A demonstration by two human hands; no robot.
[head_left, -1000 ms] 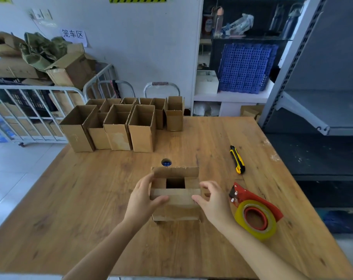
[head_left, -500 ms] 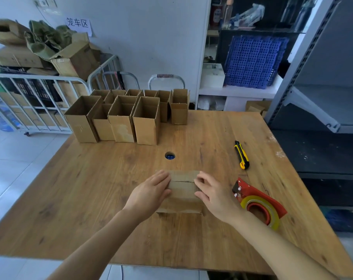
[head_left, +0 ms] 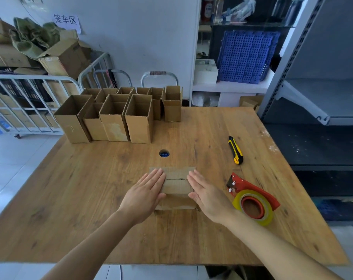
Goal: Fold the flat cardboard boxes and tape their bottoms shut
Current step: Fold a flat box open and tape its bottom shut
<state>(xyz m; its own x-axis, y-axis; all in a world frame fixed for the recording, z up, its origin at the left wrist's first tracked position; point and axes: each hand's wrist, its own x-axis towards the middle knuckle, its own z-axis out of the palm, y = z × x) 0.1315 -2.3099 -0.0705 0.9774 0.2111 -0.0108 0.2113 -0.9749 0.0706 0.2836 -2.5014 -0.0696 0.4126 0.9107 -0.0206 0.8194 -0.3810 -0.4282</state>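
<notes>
Now that the flaps [head_left: 176,175] of the box [head_left: 177,203] have closed, we press left hand [head_left: 146,196] and right hand [head_left: 207,196] (fingers straight) on them; taping seems next.

Table [head_left: 70,199] open left of box [head_left: 176,185]; tape dispenser [head_left: 258,194] close right; knife [head_left: 235,149] beyond; upright boxes [head_left: 115,118] block far edge.

A wooden table [head_left: 90,199] stands on a pale tiled floor [head_left: 10,168] before a white wall [head_left: 141,37] that bears a paper sign [head_left: 65,20]. Far left, a white metal cage cart [head_left: 20,102] is piled with cartons [head_left: 64,57] and green cloth [head_left: 30,39], and two curved metal handles [head_left: 159,74] rise behind the table's far edge. On the right stands grey steel shelving [head_left: 333,102], and beside the wall a white ledge [head_left: 232,88] carries a blue perforated panel [head_left: 246,55] under a dark shelf of bottles [head_left: 218,9]; the light is soft and even.
</notes>
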